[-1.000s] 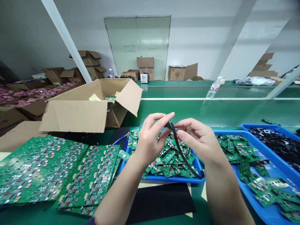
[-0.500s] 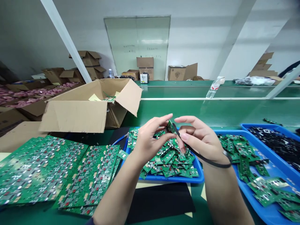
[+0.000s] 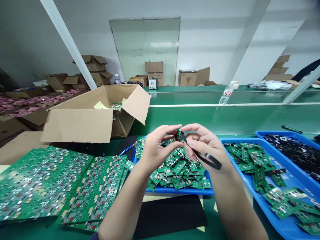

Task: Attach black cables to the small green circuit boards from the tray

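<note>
In the head view my left hand (image 3: 158,146) pinches a small green circuit board (image 3: 179,134) between thumb and fingers. My right hand (image 3: 207,146) is closed on a thin black strip (image 3: 212,161), whose upper end meets the board's edge. The strip's lower end curls back over the wrist side of that hand. Fingertips of both hands nearly touch at the board, so part of it is hidden. Below them, a blue tray (image 3: 180,191) holds a heap of similar small boards (image 3: 182,166).
Large uncut board panels (image 3: 45,180) are stacked at left, before an open cardboard box (image 3: 77,125). Another blue tray (image 3: 265,210) at right holds more boards; beyond it a blue bin (image 3: 258,133) contains black parts (image 3: 287,146). A black sheet (image 3: 172,215) lies in front.
The fingers of both hands have drawn closer together around the board. The black strip's free end has swung from beside the right wrist to a tighter curl over the hand.
</note>
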{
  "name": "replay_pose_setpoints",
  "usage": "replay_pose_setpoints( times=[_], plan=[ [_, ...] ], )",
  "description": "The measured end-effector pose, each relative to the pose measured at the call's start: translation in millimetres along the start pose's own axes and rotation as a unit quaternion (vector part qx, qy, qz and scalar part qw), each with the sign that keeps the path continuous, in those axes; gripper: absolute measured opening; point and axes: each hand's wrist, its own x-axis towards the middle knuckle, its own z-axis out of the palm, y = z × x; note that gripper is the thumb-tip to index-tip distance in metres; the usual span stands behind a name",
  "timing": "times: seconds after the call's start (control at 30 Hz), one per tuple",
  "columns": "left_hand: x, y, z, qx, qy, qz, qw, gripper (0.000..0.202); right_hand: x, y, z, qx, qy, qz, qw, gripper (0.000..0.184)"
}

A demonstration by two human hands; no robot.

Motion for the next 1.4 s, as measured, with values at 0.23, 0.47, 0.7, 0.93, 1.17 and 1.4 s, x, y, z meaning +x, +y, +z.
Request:
replay_pose_setpoints(
  times=[0.23, 0.47, 0.7, 0.93, 1.17, 1.4],
  plan=[
    [-1, -4, 0.8, -0.026, 0.007, -0.049, 0.998, 0.032, 7, 5, 5, 0.019, 0.04, -0.005, 0.999, 0.016],
    [0, 2, 2.3, -0.054, -0.012, -0.094, 0.994, 0.029, 3, -1, 2, 0.007, 0.02, 0.019, 1.0, 0.019],
    [1, 12, -6.7, -0.088, -0.085, -0.159, 0.98, 0.021, -5, -9, 0, -0.057, -0.026, 0.058, 0.996, 0.026],
    [1, 10, -7.1, -0.126, -0.022, -0.161, 0.979, 0.032, -3, -9, 3, -0.088, -0.005, 0.047, 0.995, 0.025],
    [0, 10, -1.9, -0.198, 0.009, -0.177, 0.964, 0.034, -5, -6, 4, -0.137, 0.009, 0.026, 0.99, 0.026],
    [2, 11, -13.5, -0.29, 0.042, -0.18, 0.939, 0.038, -6, -3, 4, -0.207, 0.078, -0.037, 0.974, 0.028]
  ],
)
